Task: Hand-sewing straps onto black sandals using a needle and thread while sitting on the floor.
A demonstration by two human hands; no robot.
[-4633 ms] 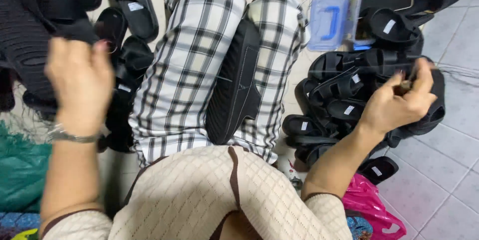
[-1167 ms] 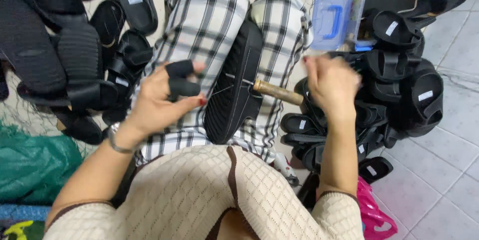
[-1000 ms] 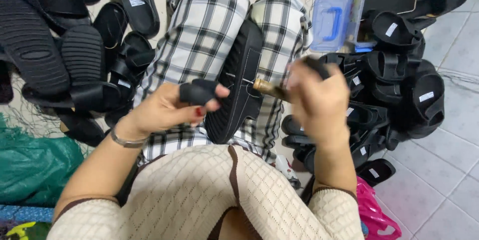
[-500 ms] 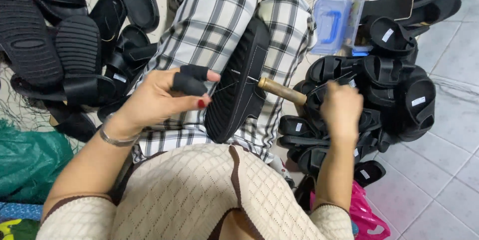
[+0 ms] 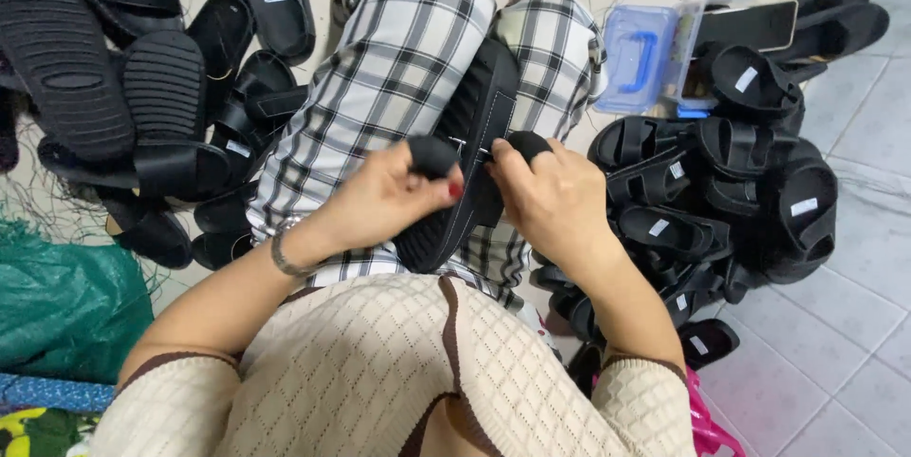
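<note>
Left hand point(image 5: 384, 196) and right hand point(image 5: 550, 201) both grip black sandal point(image 5: 470, 149) on lap

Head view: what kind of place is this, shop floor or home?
Likely a home or small workshop where sandals are hand-finished. The person sits on a tiled floor, piles of black sandals on both sides, left hand and right hand on a sandal sole clamped between the knees.

Sandal heaps point(image 5: 142, 106) point(image 5: 731, 182) crowding both flanks; open tiled floor point(image 5: 845, 324) only at far right.
</note>
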